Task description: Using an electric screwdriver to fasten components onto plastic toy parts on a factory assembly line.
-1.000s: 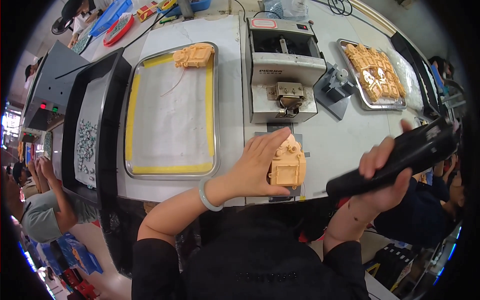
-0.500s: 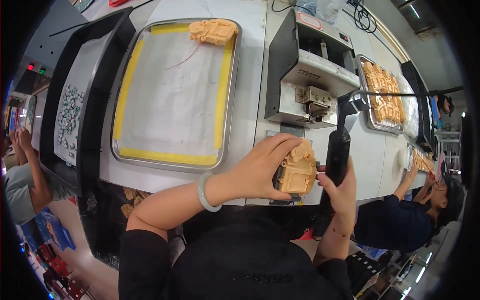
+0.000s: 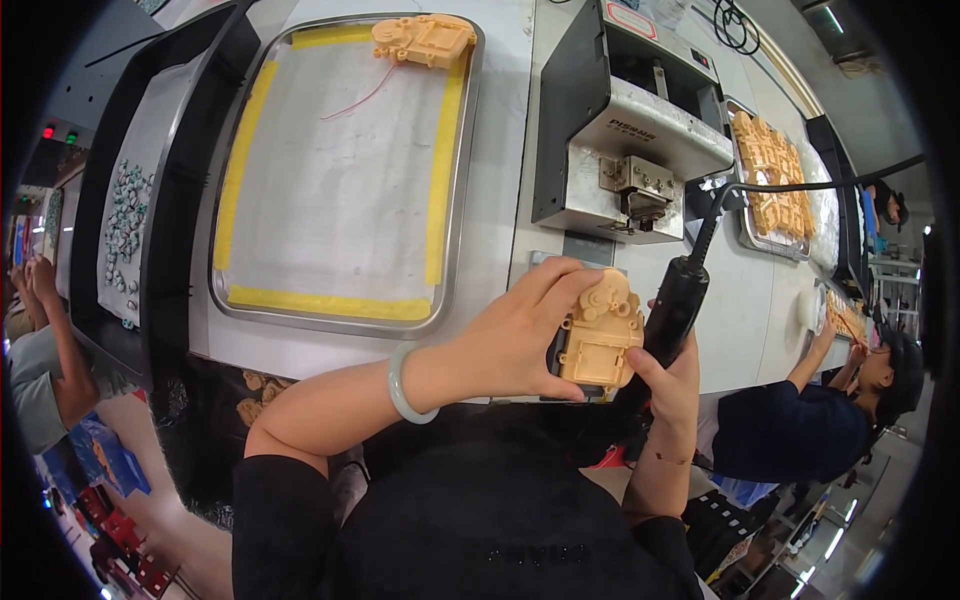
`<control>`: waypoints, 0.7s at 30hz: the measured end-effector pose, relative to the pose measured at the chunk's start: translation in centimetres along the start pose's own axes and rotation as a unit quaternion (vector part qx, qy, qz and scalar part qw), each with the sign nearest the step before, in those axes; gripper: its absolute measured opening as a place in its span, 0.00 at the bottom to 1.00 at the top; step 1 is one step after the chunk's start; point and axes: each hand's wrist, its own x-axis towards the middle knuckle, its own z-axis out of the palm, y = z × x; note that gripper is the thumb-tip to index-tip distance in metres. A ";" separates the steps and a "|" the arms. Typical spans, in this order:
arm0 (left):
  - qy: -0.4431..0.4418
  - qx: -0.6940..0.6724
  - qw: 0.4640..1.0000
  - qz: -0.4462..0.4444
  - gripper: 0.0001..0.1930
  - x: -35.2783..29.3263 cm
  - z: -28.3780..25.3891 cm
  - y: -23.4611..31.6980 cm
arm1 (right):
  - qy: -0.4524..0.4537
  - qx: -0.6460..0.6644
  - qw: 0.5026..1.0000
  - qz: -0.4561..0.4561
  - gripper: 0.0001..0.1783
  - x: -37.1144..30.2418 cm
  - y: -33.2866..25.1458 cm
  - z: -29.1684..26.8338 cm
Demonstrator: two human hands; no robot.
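Note:
My left hand point(image 3: 525, 335) is closed round the left side of a light orange plastic gear housing point(image 3: 598, 350), held over the table's near edge. A dark block, partly hidden, shows under the housing. In my right hand point(image 3: 672, 385) lies a black corded electric screwdriver point(image 3: 677, 308), tilted with its cable end up and away. Its lower end is hidden behind my hand. My right thumb touches the housing's right edge. Another orange housing point(image 3: 425, 42), with a thin red wire, rests in the far right corner of a metal tray point(image 3: 452, 300) lined with white paper and yellow tape.
A grey-black machine point(image 3: 630, 130) stands beyond my hands. To the left is a black bin point(image 3: 175, 215) holding small metallic parts point(image 3: 128, 225). A tray of orange housings point(image 3: 775, 180) sits far right. The tool's black cable point(image 3: 800, 188) crosses there. A co-worker point(image 3: 800, 430) sits at right.
The screwdriver has tilted from nearly upright, its top leaning right. My right thumb has come onto the housing's edge. My left hand keeps its hold. The whole view has shifted slightly.

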 end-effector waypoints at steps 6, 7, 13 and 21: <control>0.000 0.019 0.999 -0.037 0.51 0.1 -0.6 0.9 | -0.036 0.045 0.998 0.033 0.35 1.3 0.3 0.2; -0.003 0.017 0.999 -0.034 0.51 0.1 -0.6 1.0 | -0.043 0.030 0.998 0.025 0.35 1.3 0.2 0.3; -0.038 0.061 0.996 -0.051 0.53 -0.2 -1.0 0.6 | -0.046 -0.080 0.996 0.014 0.31 1.5 -0.6 0.1; -0.011 0.014 0.999 -0.030 0.51 0.1 -1.0 0.2 | -0.038 -0.037 0.998 0.020 0.35 1.4 0.0 -0.1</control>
